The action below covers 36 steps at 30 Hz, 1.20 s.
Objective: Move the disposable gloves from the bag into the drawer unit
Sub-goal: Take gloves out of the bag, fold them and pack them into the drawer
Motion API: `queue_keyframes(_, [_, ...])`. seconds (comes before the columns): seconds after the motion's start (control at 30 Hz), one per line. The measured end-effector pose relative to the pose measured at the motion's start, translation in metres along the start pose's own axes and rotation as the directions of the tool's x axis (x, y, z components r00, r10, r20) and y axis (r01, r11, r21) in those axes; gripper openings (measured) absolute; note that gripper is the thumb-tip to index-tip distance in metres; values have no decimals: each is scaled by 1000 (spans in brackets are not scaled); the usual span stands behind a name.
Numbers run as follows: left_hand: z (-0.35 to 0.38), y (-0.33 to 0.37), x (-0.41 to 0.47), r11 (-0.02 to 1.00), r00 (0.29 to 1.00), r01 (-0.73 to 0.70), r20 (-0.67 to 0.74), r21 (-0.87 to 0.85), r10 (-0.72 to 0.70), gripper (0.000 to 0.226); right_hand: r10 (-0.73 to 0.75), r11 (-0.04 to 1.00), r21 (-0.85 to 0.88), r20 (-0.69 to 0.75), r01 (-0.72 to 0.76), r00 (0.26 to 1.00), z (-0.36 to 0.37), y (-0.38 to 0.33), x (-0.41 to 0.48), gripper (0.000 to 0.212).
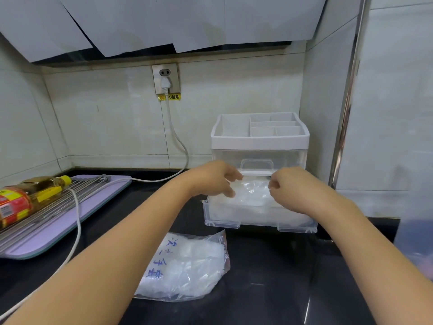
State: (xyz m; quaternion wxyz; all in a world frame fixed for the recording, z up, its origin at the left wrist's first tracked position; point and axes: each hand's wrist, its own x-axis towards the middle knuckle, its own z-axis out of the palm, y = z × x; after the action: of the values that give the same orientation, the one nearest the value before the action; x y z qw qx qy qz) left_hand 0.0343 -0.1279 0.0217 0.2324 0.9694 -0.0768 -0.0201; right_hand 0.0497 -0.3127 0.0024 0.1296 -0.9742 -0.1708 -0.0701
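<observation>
Drawer unit [260,142] stands at the back-right of the black counter [269,277], against the wall. Its top tray has dividers w/ nothing visible in them. The upper drawer is pushed in. The bottom drawer [257,224] is pulled out twd the person and holds a wad of gloves [251,192]: thin, crinkly, see-through white plastic, shiny in spots.

L hand [215,178] and R hand [289,187] are both over the open drawer, fingers curled, each gripping the wad from its own side.

Bag [220,242] lies flat on the counter just in front of the drawer. It's clear w/ blue handwriting and has more of the same whitish gloves inside.

On the left, an oil bottle [30,194] lies on a metal rack [58,212] over a purple board. A white cord [78,221] crosses it.
</observation>
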Motion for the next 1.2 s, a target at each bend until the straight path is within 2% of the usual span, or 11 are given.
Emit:
queue_keyframes(0.1, [-3,-7,-35,979,955,-87,-296,-183,30,10,-112,992,-78,-138,102,984,-7,-8,-11,29])
queue_keyframes(0.17, [0,-16,-58,972,895,-100,-446,-211,-4,26,-175,984,-80,-199,162,964,-12,-18,-24,29])
queue_keyframes(0.23, [7,-28,-79,987,871,-63,-491,-151,-19,39,-235,972,-46,-239,231,942,-15,-29,-36,27])
queue_keyframes(0.37, [27,-57,-95,997,898,0,-438,-75,-33,36,-337,915,180,-156,362,929,8,-39,-55,21])
queue_keyframes(0.47, [48,-73,-95,999,939,11,-342,-47,-26,18,-436,884,182,-12,430,900,45,-43,-55,17])
queue_keyframes(0.57, [67,-83,-94,999,966,-31,-259,-9,27,10,-478,856,246,45,454,877,72,-48,-52,30])
queue_keyframes(0.67, [78,-88,-94,996,972,-90,-216,15,91,14,-506,827,326,76,458,859,92,-50,-52,40])
queue_keyframes(0.83, [90,-97,-91,989,961,-136,-234,59,146,34,-518,800,340,-26,495,855,105,-54,-51,15])
queue_keyframes(1.03, [94,-98,-91,973,934,-232,-274,19,228,55,-533,805,276,-53,526,844,104,-54,-51,11])
queue_keyframes(1.2, [96,-100,-93,959,899,-267,-334,91,282,62,-517,784,300,-168,543,839,92,-51,-51,11])
